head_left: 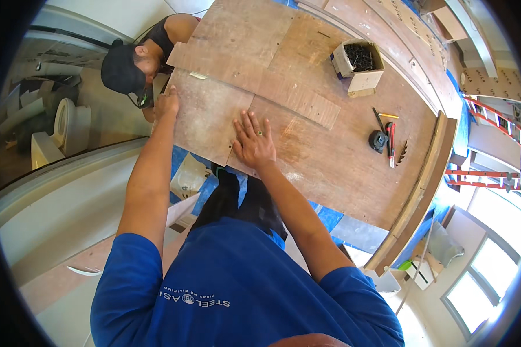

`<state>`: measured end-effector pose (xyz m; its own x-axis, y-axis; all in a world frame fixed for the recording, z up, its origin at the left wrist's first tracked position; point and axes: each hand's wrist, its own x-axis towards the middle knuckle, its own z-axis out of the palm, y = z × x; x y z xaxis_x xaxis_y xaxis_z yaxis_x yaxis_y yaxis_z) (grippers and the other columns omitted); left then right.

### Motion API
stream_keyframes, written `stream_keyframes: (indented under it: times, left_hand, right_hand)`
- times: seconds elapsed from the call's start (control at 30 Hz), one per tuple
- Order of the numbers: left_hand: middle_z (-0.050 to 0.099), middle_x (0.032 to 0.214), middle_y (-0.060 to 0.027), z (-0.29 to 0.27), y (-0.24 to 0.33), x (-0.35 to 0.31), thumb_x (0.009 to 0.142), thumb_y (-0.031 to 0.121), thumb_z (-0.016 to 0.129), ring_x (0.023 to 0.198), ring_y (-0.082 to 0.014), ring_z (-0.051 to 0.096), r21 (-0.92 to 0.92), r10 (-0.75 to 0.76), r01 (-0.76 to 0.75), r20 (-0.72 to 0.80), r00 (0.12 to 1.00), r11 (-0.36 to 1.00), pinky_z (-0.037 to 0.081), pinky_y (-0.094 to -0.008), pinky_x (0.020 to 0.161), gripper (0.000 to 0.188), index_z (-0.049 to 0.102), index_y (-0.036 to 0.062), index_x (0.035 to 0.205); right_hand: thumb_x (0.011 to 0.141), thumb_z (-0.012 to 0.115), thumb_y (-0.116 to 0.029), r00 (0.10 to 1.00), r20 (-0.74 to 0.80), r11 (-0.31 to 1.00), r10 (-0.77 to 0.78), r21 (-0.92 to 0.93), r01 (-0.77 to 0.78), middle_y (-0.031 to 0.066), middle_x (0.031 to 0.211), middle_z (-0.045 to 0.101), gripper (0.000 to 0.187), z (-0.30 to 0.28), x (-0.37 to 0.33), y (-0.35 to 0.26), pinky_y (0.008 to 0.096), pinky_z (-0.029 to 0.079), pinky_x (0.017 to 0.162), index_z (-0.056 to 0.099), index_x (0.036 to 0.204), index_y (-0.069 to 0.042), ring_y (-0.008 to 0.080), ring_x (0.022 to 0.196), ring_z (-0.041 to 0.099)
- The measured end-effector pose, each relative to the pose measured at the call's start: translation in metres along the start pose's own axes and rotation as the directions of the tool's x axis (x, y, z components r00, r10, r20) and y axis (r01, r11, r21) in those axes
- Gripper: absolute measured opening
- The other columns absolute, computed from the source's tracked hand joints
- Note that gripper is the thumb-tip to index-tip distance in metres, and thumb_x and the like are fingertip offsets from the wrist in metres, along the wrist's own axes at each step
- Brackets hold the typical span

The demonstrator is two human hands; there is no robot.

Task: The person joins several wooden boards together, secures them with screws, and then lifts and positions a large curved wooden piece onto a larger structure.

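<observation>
A light brown plywood piece (208,118) lies at the near left of the worktable, its far side against a raised plywood board (226,52). My left hand (167,105) is closed on the left edge of this piece, with some fingers hidden at the edge. Palm down, my right hand (255,141) presses flat on the plywood surface, fingers spread, a ring on one finger. Just past my left hand, a co-worker in a black cap (123,66) bends close to the table's left edge, their hands mostly hidden.
An open carton of dark screws (360,58) stands at the far right. Nearer lie a tape measure (378,140), a red utility knife (391,144), a pencil (389,115) and a dark serrated blade (403,152). A wooden strip (414,194) borders the table's right end. Orange ladders (483,179) stand beyond.
</observation>
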<state>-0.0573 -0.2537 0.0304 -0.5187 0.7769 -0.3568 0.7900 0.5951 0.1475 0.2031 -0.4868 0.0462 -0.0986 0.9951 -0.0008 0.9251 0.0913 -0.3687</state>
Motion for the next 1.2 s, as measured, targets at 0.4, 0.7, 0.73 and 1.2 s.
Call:
stream_keyframes:
  times: [0.4, 0.7, 0.73, 1.2]
  left_hand:
    - [0.058, 0.144, -0.0243, -0.008, 0.002, -0.008, 0.098, 0.069, 0.042, 0.137, -0.0434, 0.051, 0.009, 0.043, -0.043, 0.025, 0.999, 0.999, 0.04, -0.0528, 0.114, 0.081, 0.06, 0.0012, 0.139]
    - [0.057, 0.143, -0.0306, 0.001, -0.01, 0.005, 0.094, 0.07, 0.052, 0.136, -0.0437, 0.052, -0.089, 0.064, -0.068, -0.045, 0.997, 0.994, 0.04, -0.0472, 0.114, 0.092, 0.06, -0.0115, 0.134]
    - [0.057, 0.142, -0.0304, -0.004, 0.0, -0.002, 0.094, 0.07, 0.052, 0.135, -0.0432, 0.053, -0.053, 0.107, -0.111, -0.07, 0.992, 0.992, 0.041, -0.0473, 0.114, 0.091, 0.06, -0.0107, 0.135]
    - [0.058, 0.147, -0.0211, -0.013, 0.001, -0.01, 0.093, 0.068, 0.053, 0.138, -0.0417, 0.052, -0.085, -0.009, 0.008, -0.009, 1.0, 0.996, 0.041, -0.0535, 0.113, 0.078, 0.062, 0.0054, 0.139]
  right_hand:
    - [0.103, 0.044, -0.048, 1.0, 0.03, 1.0, 0.005, -0.025, -0.005, 0.0072, 0.171, 0.025, 0.062, 0.002, -0.002, 0.002, 0.0586, 0.014, 0.126, 0.043, 0.157, -0.019, 0.0246, 0.158, 0.021]
    - [0.103, 0.042, -0.046, 1.0, -0.016, 1.0, -0.012, -0.023, 0.012, 0.0097, 0.169, 0.029, 0.06, 0.011, 0.0, 0.0, 0.0596, 0.01, 0.126, 0.044, 0.157, -0.019, 0.0271, 0.157, 0.023]
    - [0.103, 0.042, -0.046, 1.0, -0.023, 1.0, -0.003, -0.031, 0.002, 0.0099, 0.169, 0.029, 0.06, 0.009, 0.002, 0.001, 0.0598, 0.011, 0.126, 0.044, 0.157, -0.019, 0.0273, 0.157, 0.024]
    - [0.102, 0.043, -0.05, 1.0, -0.016, 0.999, -0.022, -0.043, 0.021, 0.0085, 0.168, 0.031, 0.062, 0.008, 0.001, 0.001, 0.0604, 0.014, 0.125, 0.046, 0.155, -0.019, 0.0257, 0.157, 0.024]
